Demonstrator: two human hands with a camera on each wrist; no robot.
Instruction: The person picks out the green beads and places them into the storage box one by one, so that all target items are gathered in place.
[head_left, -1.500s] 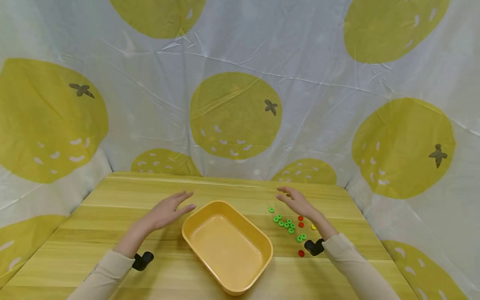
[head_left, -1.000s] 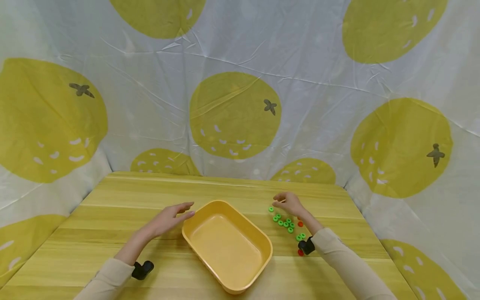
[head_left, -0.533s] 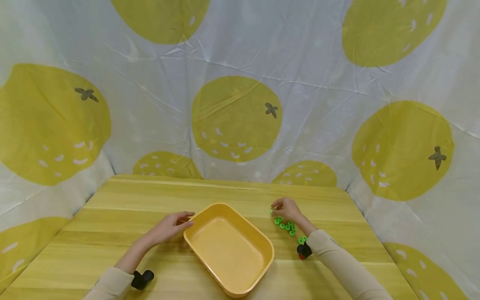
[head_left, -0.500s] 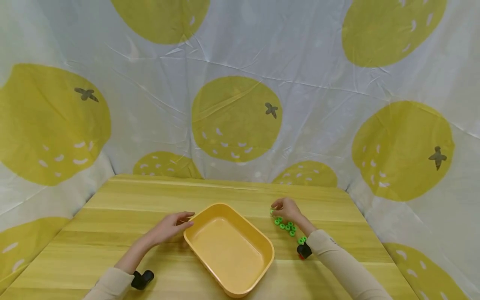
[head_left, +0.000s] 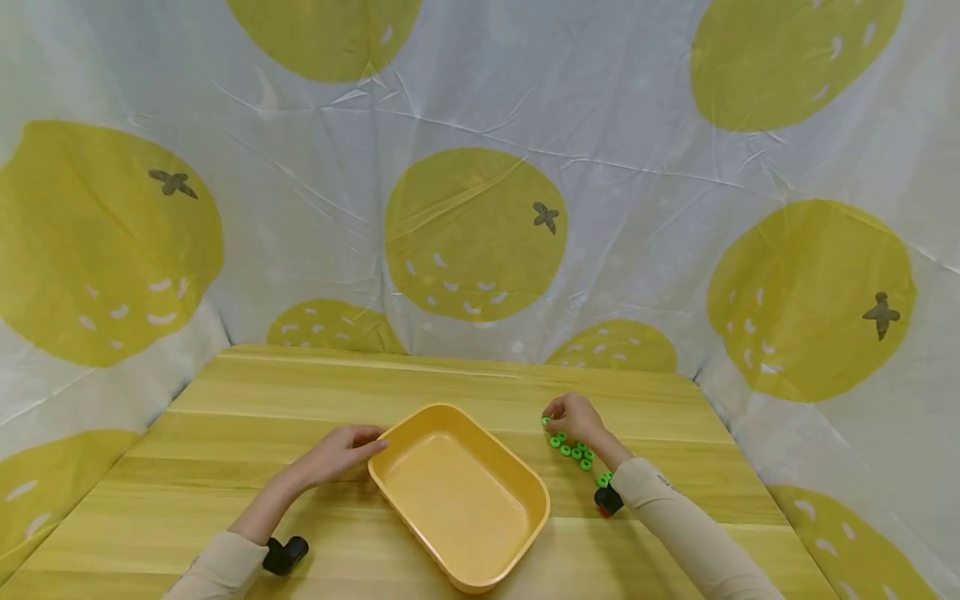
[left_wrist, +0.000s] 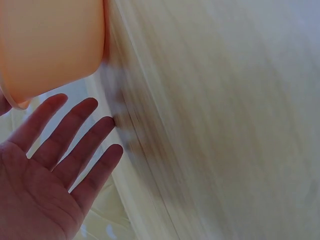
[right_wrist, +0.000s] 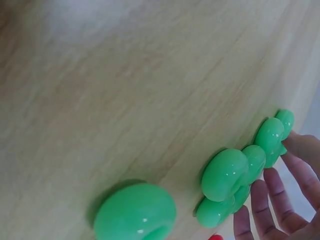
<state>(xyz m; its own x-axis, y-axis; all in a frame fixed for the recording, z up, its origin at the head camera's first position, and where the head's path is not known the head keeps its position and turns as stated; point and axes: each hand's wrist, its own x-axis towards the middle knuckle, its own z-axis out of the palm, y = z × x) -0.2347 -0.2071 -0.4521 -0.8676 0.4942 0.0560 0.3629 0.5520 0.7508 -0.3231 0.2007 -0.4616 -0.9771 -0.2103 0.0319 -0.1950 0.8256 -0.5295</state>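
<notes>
Landmark: the yellow-orange basin (head_left: 459, 500), standing on the wooden table (head_left: 315, 392).

Your right hand (head_left: 576, 419) works to the right of the basin, level with its far end. Thumb and forefinger appear to pinch the outermost green ring (head_left: 546, 422); whether it is lifted cannot be told. The remaining fingers stand loose. More green rings (right_wrist: 223, 175) lie in a loose trail right of the basin, several touching; a red ring (head_left: 604, 512), mostly covered by the wrist camera (head_left: 608, 498), lies farther out on the same side.

Your left hand (head_left: 335, 457) is at the basin's left far side, fingers extended and spread outside the wall, thumb at the rim. No firm grip is evident.

Handling assessment: the rings look like glossy, moulded plastic; judge them light, stiff, hard to break and liable to slip or roll. Take each by opposite outer edges, square to the hole, with light pressure; avoid nudging neighbours in contact. The basin appears to be thin, fairly stiff plastic, light enough to slide; steady it at the rim, thumb inside, fingers against the outer wall.
</notes>
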